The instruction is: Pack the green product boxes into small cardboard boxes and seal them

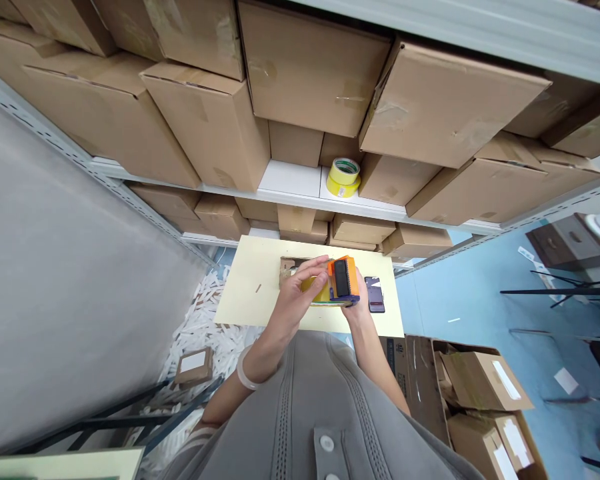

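In the head view an orange and dark blue tape dispenser (353, 273) with a black pad is held above a pale yellow tabletop (245, 300). My right hand (359, 303) is wrapped round its right side, the fingers mostly hidden behind it. A roll of yellow tape (321, 292) sits in the dispenser. My left hand (300, 288) closes on the left side at the roll, thumb and fingertips against the tape. Beneath and behind my left hand lies a small cardboard box (286, 267), partly covered. A phone (375, 295) lies to the right of my right hand.
Shelves with many cardboard boxes (310, 73) rise in front. Two yellow tape rolls (344, 179) are stacked on the middle shelf. Paper strips (200, 317) cover the floor at left. A large carton (420, 380) of smaller boxes stands at lower right.
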`<action>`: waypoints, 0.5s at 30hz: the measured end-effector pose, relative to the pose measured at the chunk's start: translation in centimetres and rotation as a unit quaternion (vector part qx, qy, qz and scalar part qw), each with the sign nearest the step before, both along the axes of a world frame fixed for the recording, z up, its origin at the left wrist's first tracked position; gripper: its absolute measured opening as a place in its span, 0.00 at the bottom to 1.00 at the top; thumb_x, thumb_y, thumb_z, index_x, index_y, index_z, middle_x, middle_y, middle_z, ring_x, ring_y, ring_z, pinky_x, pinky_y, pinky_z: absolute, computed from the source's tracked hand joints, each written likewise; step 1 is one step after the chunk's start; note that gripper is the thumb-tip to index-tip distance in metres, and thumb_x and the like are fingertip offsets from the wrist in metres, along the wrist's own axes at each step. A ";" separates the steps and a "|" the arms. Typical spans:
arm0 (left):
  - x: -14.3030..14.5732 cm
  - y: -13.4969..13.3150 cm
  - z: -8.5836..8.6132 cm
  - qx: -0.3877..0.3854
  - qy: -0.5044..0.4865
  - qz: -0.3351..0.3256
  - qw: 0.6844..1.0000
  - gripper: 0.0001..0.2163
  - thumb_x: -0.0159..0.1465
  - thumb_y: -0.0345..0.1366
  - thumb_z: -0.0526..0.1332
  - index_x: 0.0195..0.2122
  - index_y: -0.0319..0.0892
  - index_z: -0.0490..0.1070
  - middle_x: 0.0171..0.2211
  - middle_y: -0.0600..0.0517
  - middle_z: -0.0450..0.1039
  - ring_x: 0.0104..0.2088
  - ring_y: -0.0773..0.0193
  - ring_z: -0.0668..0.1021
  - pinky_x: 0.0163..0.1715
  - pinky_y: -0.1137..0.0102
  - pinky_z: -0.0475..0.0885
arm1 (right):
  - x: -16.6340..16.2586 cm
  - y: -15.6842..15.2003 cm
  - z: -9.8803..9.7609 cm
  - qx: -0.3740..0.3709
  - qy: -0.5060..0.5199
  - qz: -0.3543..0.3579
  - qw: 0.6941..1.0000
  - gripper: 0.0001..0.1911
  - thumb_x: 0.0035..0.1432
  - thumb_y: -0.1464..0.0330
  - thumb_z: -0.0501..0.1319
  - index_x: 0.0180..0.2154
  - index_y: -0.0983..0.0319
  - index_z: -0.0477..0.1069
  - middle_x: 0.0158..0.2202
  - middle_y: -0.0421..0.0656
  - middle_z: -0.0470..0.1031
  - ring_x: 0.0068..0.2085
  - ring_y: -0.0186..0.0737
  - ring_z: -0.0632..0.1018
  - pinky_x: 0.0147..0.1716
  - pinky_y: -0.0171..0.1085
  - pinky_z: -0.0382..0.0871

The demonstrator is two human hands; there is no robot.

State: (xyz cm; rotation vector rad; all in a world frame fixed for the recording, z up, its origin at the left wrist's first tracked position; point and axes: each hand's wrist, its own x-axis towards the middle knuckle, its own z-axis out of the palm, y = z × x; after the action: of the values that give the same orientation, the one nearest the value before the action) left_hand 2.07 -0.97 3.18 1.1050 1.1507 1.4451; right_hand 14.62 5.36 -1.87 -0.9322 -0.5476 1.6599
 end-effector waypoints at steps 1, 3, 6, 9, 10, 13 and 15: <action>0.0 0.0 0.0 0.003 -0.001 0.002 1.000 0.12 0.65 0.45 0.60 0.37 0.45 0.79 0.57 0.47 0.71 0.58 0.54 0.72 0.56 0.56 0.70 | 0.0 0.0 0.1 0.000 -0.001 -0.001 1.000 0.12 0.48 0.59 0.67 0.25 0.60 0.70 0.23 0.33 0.73 0.25 0.32 0.72 0.29 0.32 0.66; 0.0 -0.1 -0.1 0.007 0.004 0.006 1.000 0.11 0.65 0.45 0.60 0.37 0.45 0.79 0.56 0.47 0.71 0.58 0.54 0.72 0.56 0.55 0.70 | 0.1 -0.2 0.2 0.006 -0.011 -0.001 1.000 0.12 0.49 0.59 0.67 0.25 0.60 0.70 0.22 0.33 0.72 0.24 0.31 0.71 0.28 0.32 0.65; 0.0 -0.2 -0.2 0.010 0.012 0.013 1.000 0.11 0.64 0.45 0.61 0.37 0.45 0.79 0.56 0.46 0.72 0.57 0.55 0.73 0.56 0.55 0.70 | 0.2 -0.3 0.4 0.014 -0.037 -0.003 0.999 0.12 0.50 0.59 0.66 0.25 0.60 0.69 0.22 0.33 0.72 0.24 0.31 0.71 0.28 0.32 0.65; -0.1 -0.3 -0.3 0.010 0.012 0.020 1.000 0.10 0.64 0.45 0.61 0.37 0.45 0.78 0.55 0.47 0.71 0.57 0.56 0.73 0.56 0.56 0.70 | 0.2 -0.4 0.5 0.013 -0.045 -0.006 0.999 0.12 0.49 0.59 0.67 0.25 0.60 0.70 0.22 0.33 0.72 0.24 0.32 0.71 0.28 0.32 0.65; -0.2 -0.3 -0.4 0.010 0.011 0.024 1.000 0.10 0.64 0.45 0.61 0.37 0.45 0.78 0.55 0.47 0.71 0.57 0.56 0.73 0.56 0.57 0.70 | 0.2 -0.4 0.4 0.012 -0.041 -0.003 0.999 0.12 0.49 0.58 0.67 0.25 0.59 0.70 0.22 0.34 0.72 0.24 0.32 0.71 0.27 0.33 0.65; -0.4 -0.4 -0.3 0.019 0.017 0.031 0.999 0.09 0.64 0.44 0.61 0.37 0.46 0.77 0.55 0.47 0.70 0.56 0.57 0.73 0.56 0.58 0.70 | 0.1 -0.5 0.2 0.010 -0.021 0.010 1.000 0.12 0.49 0.57 0.66 0.26 0.58 0.70 0.23 0.34 0.72 0.25 0.33 0.71 0.28 0.34 0.66; -0.5 -0.4 -0.2 0.029 0.027 0.029 0.999 0.09 0.64 0.44 0.62 0.36 0.46 0.76 0.55 0.47 0.71 0.56 0.57 0.73 0.56 0.58 0.70 | 0.0 -0.5 -0.1 0.013 -0.008 0.025 1.000 0.12 0.50 0.57 0.66 0.27 0.58 0.70 0.24 0.34 0.71 0.25 0.34 0.71 0.29 0.34 0.67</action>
State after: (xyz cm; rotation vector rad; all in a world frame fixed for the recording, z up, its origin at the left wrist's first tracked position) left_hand 1.56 -1.40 3.01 1.1647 1.1943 1.5104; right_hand 14.67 4.85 -1.99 -0.9196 -0.6061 1.6866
